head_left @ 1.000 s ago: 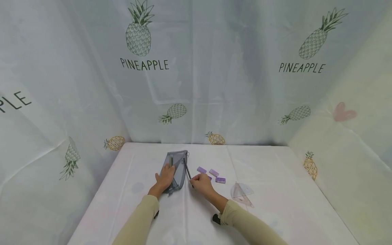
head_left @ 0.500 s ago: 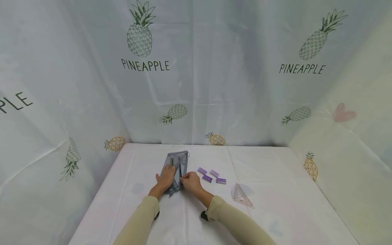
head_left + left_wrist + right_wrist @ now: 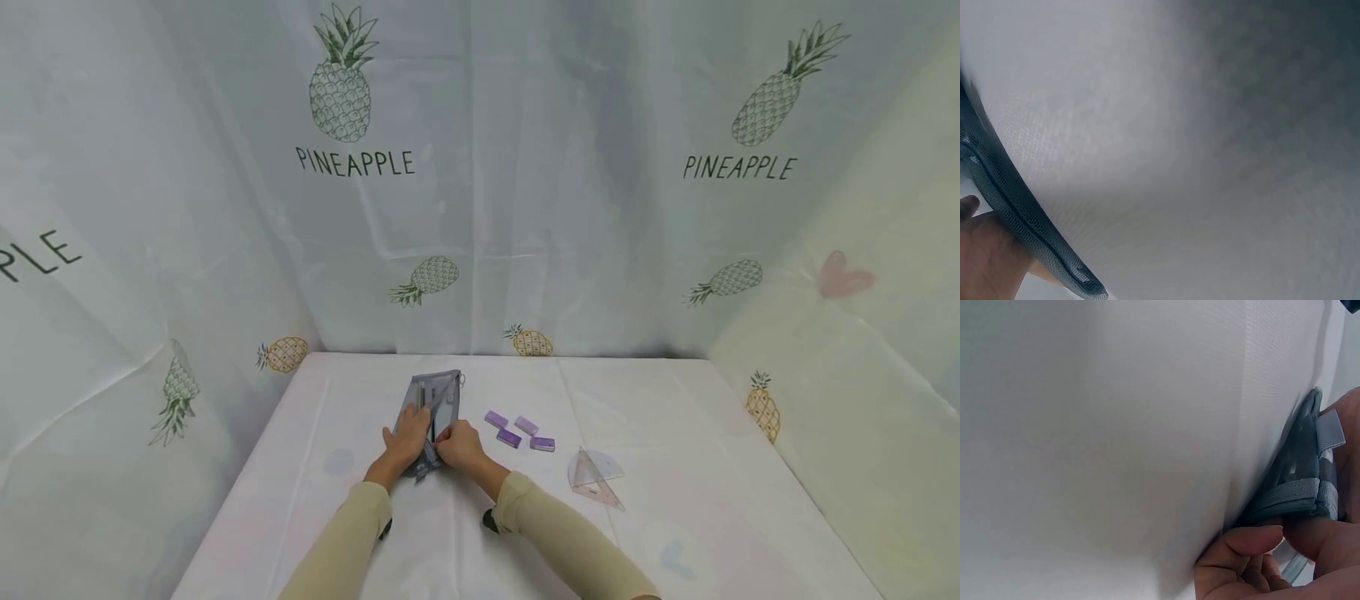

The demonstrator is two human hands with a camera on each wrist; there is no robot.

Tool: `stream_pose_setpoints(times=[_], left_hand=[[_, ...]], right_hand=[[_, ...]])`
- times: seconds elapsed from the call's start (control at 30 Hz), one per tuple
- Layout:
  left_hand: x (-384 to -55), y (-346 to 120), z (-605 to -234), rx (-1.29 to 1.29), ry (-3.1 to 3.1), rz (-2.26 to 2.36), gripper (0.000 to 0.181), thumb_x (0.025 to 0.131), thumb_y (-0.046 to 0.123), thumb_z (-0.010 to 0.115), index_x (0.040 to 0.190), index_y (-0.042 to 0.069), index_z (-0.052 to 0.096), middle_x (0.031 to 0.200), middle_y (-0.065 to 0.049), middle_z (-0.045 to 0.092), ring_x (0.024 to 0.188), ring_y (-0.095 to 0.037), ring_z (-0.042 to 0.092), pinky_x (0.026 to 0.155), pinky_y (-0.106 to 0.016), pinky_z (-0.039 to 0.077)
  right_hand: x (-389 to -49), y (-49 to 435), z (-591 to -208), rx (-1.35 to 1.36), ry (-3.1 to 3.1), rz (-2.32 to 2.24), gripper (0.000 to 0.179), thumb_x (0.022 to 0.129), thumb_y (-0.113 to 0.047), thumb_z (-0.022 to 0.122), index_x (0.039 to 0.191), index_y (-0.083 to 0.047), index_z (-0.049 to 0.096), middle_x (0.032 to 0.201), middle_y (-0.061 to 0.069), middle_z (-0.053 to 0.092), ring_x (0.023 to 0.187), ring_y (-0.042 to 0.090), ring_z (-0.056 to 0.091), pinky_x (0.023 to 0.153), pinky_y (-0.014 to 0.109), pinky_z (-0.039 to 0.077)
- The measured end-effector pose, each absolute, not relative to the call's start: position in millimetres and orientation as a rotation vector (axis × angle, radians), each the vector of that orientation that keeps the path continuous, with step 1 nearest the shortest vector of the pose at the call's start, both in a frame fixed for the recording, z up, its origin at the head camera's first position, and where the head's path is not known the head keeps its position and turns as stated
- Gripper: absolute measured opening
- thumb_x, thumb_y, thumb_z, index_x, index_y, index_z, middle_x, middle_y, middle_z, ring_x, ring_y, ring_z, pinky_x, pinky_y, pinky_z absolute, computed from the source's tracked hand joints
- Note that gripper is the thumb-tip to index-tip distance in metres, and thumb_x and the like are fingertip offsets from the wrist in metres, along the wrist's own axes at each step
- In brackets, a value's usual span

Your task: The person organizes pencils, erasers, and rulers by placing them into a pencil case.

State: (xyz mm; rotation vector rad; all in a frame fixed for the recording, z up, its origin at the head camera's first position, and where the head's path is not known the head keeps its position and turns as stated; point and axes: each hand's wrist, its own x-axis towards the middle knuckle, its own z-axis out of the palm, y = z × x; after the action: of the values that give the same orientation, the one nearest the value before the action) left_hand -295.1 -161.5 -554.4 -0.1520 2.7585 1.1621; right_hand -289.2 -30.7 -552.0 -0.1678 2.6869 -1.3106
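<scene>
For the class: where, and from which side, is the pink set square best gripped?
Probably by its near right corner, coming from the right. The pink set square looks thin, lies flat and overlaps the clear protractor, but that corner juts past it over the cloth. The right hand is nearer, though an edge may need lifting first.

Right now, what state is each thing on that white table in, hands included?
Grey mesh zip pouch: lying on the white table; zip state unclear.
Slim dark pen: lengthwise along the pouch; inside or on top unclear.
Left hand: resting on the pouch.
Right hand: fingers curled at the pen's near end.
Four small purple rectangular blocks: lying loose.
Clear semicircular protractor: lying flat.
Clear pinkish triangle: flat, overlapping the protractor.
</scene>
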Motion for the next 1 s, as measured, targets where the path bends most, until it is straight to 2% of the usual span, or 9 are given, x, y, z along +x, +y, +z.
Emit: stream_pose_setpoints(times=[0.23,0.37,0.47,0.6,0.83,1.0], left_hand=[[-294,-162,-554,-0.152,2.763,1.167,0.061,0.106,0.041,0.014,0.155,0.009,0.032,0.163,-0.026,0.013,0.152,-0.044,0.007,0.114,-0.072,-0.008],[-293,-162,-554,-0.145,2.763,1.164,0.060,0.107,0.040,0.015,0.155,0.009,0.031,0.163,-0.026,0.013,0.151,-0.044,0.008,0.114,-0.072,-0.007],[-294,-163,-555,-0.145,2.759,1.170,0.059,0.107,0.040,0.015,0.155,0.009,0.031,0.163,-0.026,0.013,0.152,-0.043,0.008,0.114,-0.071,-0.007],[-294,-163,-556,-0.144,2.749,1.188,0.059,0.107,0.041,0.017,0.155,0.010,0.030,0.164,-0.025,0.012,0.152,-0.042,0.006,0.115,-0.069,-0.009],[-294,-164,-555,-0.157,2.752,1.185,0.062,0.107,0.041,0.018,0.156,0.004,0.026,0.164,-0.025,0.011,0.152,-0.042,0.005,0.115,-0.069,-0.010],[-294,-163,-556,-0.184,2.739,1.175,0.066,0.106,0.042,0.019,0.155,-0.003,0.023,0.164,-0.025,0.011,0.152,-0.042,0.005,0.116,-0.067,-0.010]], right_hand=[[-292,-35,-555,-0.258,2.715,-1.264,0.011,0.074,0.000,0.067,0.076,-0.005,0.077,0.069,0.002,0.070,0.060,0.011,0.055,0.052,0.021,0.045],[-292,-34,-554,-0.344,2.733,-1.250,0.016,0.074,0.001,0.067,0.082,-0.003,0.080,0.077,0.005,0.075,0.066,0.012,0.059,0.056,0.021,0.048],[-291,-31,-552,-0.410,2.719,-1.272,0.016,0.077,-0.001,0.068,0.088,-0.003,0.080,0.083,0.007,0.077,0.069,0.011,0.061,0.057,0.021,0.049],[-290,-24,-550,-0.454,2.681,-1.366,0.016,0.089,-0.013,0.068,0.097,-0.003,0.079,0.090,0.006,0.077,0.072,0.010,0.062,0.060,0.022,0.050],[-288,-5,-548,-0.696,2.702,-1.397,0.037,0.097,-0.028,0.063,0.118,0.001,0.069,0.108,0.012,0.075,0.093,0.024,0.072,0.076,0.032,0.059],[-273,11,-547,-0.977,2.879,-1.034,0.054,0.097,-0.041,0.059,0.136,-0.004,0.058,0.135,0.015,0.062,0.117,0.029,0.064,0.096,0.043,0.054]])
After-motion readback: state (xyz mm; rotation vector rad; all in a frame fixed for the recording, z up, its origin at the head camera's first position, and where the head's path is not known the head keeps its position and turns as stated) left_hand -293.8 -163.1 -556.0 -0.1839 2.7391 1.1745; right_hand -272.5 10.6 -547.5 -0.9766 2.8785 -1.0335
